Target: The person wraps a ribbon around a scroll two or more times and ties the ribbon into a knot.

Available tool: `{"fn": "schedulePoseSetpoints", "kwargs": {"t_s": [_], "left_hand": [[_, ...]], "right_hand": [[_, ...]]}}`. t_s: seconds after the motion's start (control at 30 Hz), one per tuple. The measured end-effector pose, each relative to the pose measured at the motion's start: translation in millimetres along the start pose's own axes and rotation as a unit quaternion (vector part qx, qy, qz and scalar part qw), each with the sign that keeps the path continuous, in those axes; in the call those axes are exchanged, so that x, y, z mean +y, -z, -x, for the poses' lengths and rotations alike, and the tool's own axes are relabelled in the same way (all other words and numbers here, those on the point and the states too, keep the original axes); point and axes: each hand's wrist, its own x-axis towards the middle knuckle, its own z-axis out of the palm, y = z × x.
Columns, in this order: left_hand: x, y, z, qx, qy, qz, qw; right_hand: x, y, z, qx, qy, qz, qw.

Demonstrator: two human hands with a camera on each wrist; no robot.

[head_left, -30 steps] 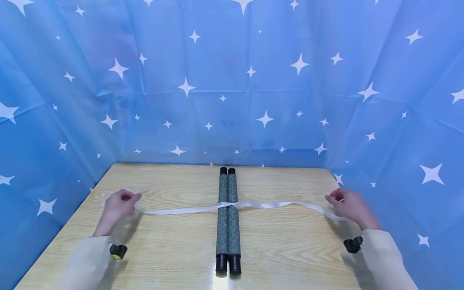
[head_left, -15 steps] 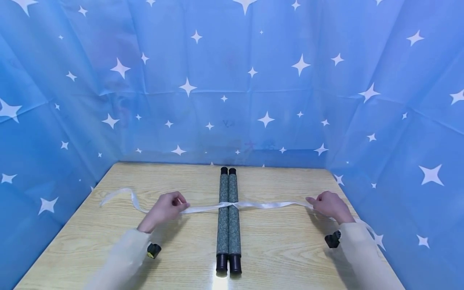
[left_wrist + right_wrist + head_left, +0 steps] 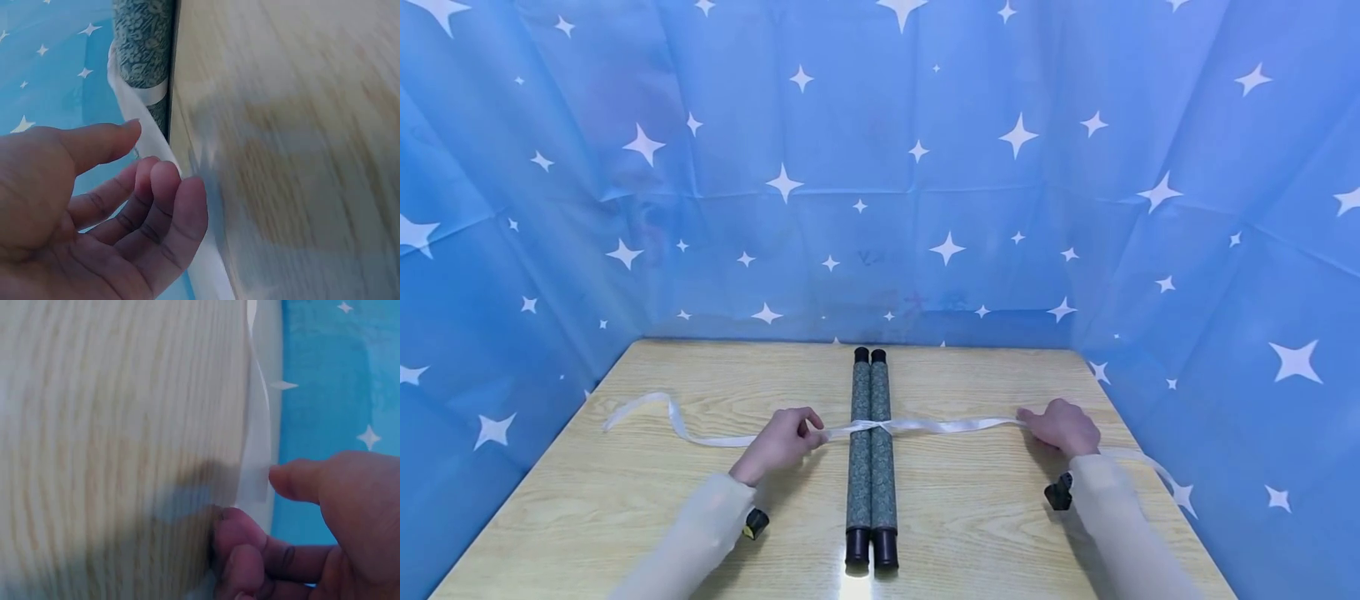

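Two rolled scrolls (image 3: 871,467) with patterned green covers and dark end knobs lie side by side on the table. A white ribbon (image 3: 958,426) crosses round their middle, its tails stretching out to both sides. My left hand (image 3: 782,440) is just left of the scrolls, over the left tail. In the left wrist view the thumb and bent fingers stand apart, and the ribbon (image 3: 150,128) runs past the fingertips. My right hand (image 3: 1062,427) is over the right tail. The right wrist view has the ribbon (image 3: 255,444) between its separated thumb and forefinger.
The wood-grain table (image 3: 730,383) is enclosed at the back and sides by a blue curtain (image 3: 880,167) with white stars. The right ribbon end hangs past the table's right edge. A small black device (image 3: 1058,492) is on the right wrist.
Both hands have moved inward along the ribbon, the left one further, now near the scrolls. The left tail's end lies loose on the table. The scrolls have stayed put.
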Motion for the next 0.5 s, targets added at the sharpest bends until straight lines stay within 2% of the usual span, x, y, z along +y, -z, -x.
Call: {"fn": "schedulePoseSetpoints", "kwargs": {"t_s": [0.1, 0.3, 0.5], "left_hand": [[1.2, -3.5, -0.8, -0.001, -0.005, -0.01, 0.9999], [1.5, -8.1, -0.7, 0.002, -0.01, -0.032, 0.9994], [3.5, -8.7, -0.1, 0.005, -0.011, -0.011, 0.9999]], "right_hand": [[-0.8, -4.2, -1.5, 0.01, -0.009, -0.001, 0.9999], [0.9, -7.4, -3.7, 0.019, 0.013, -0.017, 0.9996], [2.8, -7.3, -5.3, 0.023, 0.033, -0.041, 0.9983]]}}
